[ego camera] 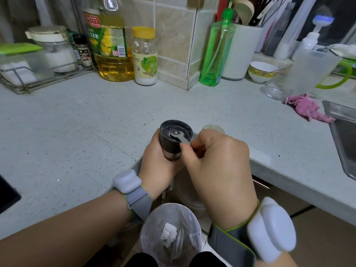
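Note:
A dark cylindrical hand grinder (174, 140) is held upright in front of the counter's inner corner, over a bin lined with a clear bag (170, 231). My left hand (157, 162) grips its body from the left. A flat metal crank arm (181, 138) sits on the grinder's top. My right hand (217, 168) curls round the crank's outer end, just right of the grinder. Both wrists wear grey straps with pale plastic units.
A speckled L-shaped counter (86, 132) carries an oil bottle (109, 41), a yellow-lidded jar (144, 56), a green soap bottle (217, 51), a utensil holder (240, 49), a bowl (262, 71), a jug (316, 72) and a pink cloth (308, 108). A steel sink (344, 135) lies at right. A wire rack (38, 76) stands at left.

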A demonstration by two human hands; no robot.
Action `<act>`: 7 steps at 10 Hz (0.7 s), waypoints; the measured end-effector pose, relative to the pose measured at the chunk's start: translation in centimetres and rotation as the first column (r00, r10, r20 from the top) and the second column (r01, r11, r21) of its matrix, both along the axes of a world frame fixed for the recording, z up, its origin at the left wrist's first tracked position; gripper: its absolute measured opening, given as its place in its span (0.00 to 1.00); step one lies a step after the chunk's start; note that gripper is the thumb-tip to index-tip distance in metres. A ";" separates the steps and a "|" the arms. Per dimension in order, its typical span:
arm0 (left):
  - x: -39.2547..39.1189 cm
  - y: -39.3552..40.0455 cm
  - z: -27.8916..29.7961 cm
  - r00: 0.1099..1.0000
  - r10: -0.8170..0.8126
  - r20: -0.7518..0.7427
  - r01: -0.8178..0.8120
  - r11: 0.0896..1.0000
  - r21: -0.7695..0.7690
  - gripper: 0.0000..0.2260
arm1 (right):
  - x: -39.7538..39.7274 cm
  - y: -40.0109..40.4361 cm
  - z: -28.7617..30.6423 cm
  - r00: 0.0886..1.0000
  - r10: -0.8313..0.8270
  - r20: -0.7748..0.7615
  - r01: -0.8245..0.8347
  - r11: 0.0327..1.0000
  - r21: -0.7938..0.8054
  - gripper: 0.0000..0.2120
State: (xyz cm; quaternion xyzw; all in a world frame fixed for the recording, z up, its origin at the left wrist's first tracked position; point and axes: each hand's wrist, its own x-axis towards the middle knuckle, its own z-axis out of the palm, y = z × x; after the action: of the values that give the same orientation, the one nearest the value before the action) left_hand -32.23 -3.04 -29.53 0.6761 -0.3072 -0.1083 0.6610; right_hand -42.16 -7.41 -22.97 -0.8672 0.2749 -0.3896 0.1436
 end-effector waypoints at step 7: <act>1.0 -0.3 -0.6 0.996 0.065 0.064 -0.074 0.987 0.146 0.05 | 2.4 1.6 -0.7 1.000 -0.012 0.013 0.015 0.954 -0.301 0.21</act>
State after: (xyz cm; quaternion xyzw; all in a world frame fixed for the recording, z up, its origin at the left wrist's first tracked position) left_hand -31.25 -3.31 -30.17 0.7364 -0.2939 -0.0879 0.6030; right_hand -39.77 -5.85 -23.67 -0.8749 0.2173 -0.4327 0.0087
